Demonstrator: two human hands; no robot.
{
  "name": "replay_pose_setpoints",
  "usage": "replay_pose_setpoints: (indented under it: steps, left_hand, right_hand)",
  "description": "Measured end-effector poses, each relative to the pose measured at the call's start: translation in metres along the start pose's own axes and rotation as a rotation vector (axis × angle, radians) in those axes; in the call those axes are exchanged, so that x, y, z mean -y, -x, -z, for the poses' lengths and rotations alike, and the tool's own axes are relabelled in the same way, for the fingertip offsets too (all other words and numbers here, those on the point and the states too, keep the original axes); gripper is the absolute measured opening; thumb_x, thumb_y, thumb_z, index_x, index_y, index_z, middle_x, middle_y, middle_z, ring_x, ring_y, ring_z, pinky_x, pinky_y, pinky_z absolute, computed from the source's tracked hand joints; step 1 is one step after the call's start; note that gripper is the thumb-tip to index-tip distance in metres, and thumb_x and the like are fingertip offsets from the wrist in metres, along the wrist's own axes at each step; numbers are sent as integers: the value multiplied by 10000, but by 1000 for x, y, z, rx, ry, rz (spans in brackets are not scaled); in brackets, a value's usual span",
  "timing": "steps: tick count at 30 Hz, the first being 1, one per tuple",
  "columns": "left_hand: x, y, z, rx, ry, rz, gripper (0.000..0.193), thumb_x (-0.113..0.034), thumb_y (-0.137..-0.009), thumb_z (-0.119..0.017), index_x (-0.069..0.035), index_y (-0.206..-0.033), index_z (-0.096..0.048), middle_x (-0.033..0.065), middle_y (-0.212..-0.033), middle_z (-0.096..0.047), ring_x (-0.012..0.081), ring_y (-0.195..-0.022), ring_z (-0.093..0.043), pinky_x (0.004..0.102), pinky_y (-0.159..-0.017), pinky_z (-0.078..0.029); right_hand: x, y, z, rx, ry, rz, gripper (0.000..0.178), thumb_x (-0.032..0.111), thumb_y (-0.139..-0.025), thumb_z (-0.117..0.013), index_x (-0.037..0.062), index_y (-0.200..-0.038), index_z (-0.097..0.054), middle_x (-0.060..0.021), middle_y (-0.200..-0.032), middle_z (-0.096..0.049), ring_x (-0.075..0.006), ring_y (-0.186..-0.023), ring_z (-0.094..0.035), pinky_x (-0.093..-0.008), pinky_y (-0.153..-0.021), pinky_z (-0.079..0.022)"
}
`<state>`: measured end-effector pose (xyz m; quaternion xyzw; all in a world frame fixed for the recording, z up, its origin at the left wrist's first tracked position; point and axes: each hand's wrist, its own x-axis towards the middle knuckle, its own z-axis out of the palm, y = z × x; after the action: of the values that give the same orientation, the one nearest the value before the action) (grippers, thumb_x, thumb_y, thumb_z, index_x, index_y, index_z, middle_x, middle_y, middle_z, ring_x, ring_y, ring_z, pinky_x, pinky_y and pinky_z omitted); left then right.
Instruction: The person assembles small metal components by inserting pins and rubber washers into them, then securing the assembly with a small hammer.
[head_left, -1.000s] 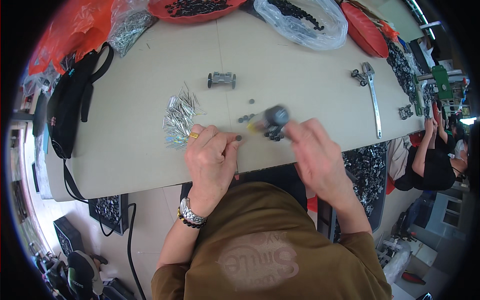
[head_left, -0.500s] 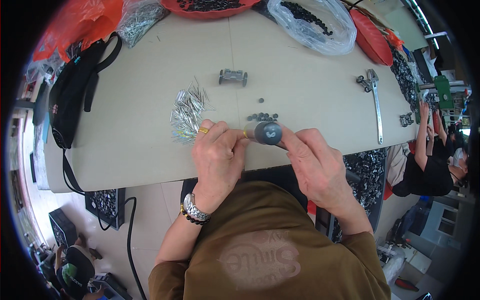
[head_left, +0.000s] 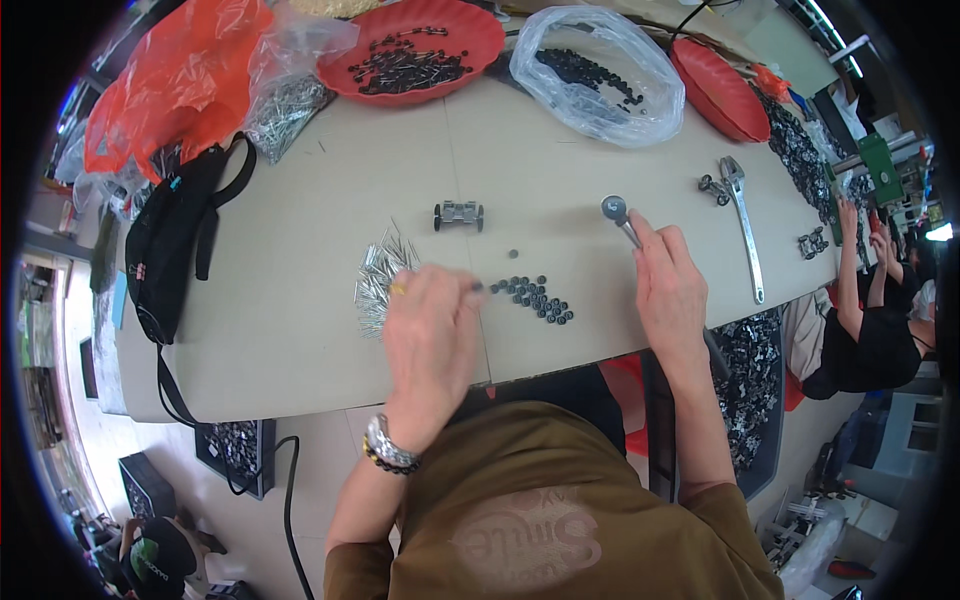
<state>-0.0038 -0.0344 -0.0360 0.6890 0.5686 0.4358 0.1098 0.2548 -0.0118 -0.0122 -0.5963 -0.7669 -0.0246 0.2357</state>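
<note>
My right hand (head_left: 668,290) is closed round the metal shaft of a hammer (head_left: 614,208), its round head raised over the table. My left hand (head_left: 432,325) is blurred, its fingers drawn together on a small black cap (head_left: 477,287); whether a pin is in them too is hidden. Just right of those fingertips lies a cluster of round black caps (head_left: 540,298), with a single cap (head_left: 513,254) apart from it. A heap of thin silver pins (head_left: 378,275) lies beside and partly behind my left hand. Farther off stands a small metal fixture (head_left: 458,215) with dark round ends.
Along the far edge are a red dish (head_left: 340,80) of black-headed pins, a clear bag (head_left: 650,125) of black parts and another red dish (head_left: 715,90). An adjustable wrench (head_left: 742,225) lies at right, a black pouch (head_left: 170,250) at left. Co-workers sit at far right and lower left.
My right hand has lifted the hammer away to the right and farther off. My left hand has drawn apart from it, next to the caps. More of the cap cluster shows now.
</note>
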Motion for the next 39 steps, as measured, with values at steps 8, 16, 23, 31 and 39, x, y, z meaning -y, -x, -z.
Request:
replay_pose_setpoints:
  steps: [8,16,23,31,39]
  left_hand:
    - [49,-162,6,-183,-171,-11,248,-180,-925,-697,-3,-1086,-632,196,-799,-700,406,-756,-683,479,-686,-515]
    - [22,-107,33,31,-22,130,174,-107,-848,-767,-5,-980,-717,67,-796,-700,135,-729,-609,287,-692,-486]
    - [36,-39,35,281,-157,-23,91,2,-750,-748,-17,-776,-664,98,-694,-640,295,-737,-536,393,-750,-465]
    - [41,-37,31,312,-261,-172,71,32,-782,-686,-3,-798,-626,115,-766,-625,312,-785,-527,411,-726,-454]
    - [36,-32,26,150,-268,-169,44,26,-902,-622,-9,-888,-600,104,-783,-595,248,-762,-518,363,-712,-439]
  right_hand:
    - [-19,0,-30,-50,184,-101,438,22,-898,-665,134,-1321,-659,-68,-963,-556,-259,-918,-608,-418,-728,-535]
    - [-28,3,-30,-78,209,-67,424,53,-874,-691,117,-1292,-669,-44,-953,-555,-239,-904,-596,-388,-718,-551]
    - [-26,4,-31,-81,214,-62,419,48,-876,-692,115,-1288,-669,-44,-960,-558,-241,-920,-602,-392,-734,-552]
    - [-27,4,-32,-86,206,-50,410,46,-875,-693,116,-1279,-671,-45,-962,-563,-240,-914,-606,-385,-734,-558]
    - [-27,5,-32,-85,194,-67,405,47,-870,-700,112,-1269,-673,-46,-959,-562,-240,-917,-604,-381,-732,-553]
